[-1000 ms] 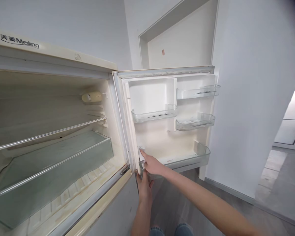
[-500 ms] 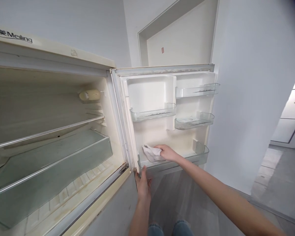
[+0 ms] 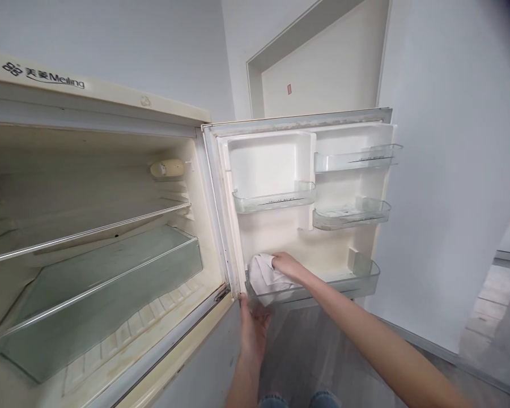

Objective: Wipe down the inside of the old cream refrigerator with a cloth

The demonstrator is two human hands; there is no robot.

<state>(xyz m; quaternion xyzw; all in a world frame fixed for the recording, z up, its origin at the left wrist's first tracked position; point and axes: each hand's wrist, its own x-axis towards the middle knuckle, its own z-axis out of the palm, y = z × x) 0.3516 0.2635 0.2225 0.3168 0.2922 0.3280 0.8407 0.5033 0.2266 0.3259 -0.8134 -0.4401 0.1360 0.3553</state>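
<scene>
My right hand (image 3: 288, 266) is closed on a crumpled white cloth (image 3: 264, 279). The cloth lies in the left end of the lower door shelf (image 3: 359, 285), partly draped over its clear front. Below that same end, my left hand (image 3: 253, 328) holds the bottom corner of the open fridge door (image 3: 261, 235); its thumb is up by the hinge side, and its other fingers curl under the shelf. Part of the left hand's grip is hidden behind the door's lower edge.
Left of the door stands the open fridge (image 3: 144, 105), with a glass shelf (image 3: 89, 229) and a greenish clear drawer (image 3: 106, 306) inside. Smaller clear door racks (image 3: 274, 201) sit above my hands. A wall (image 3: 433, 170) rises to the right of the door.
My right hand has brought the cloth lower into the shelf's left end, and the cloth is spread wider. My left hand stays at the door's corner. The view has shifted slightly left.
</scene>
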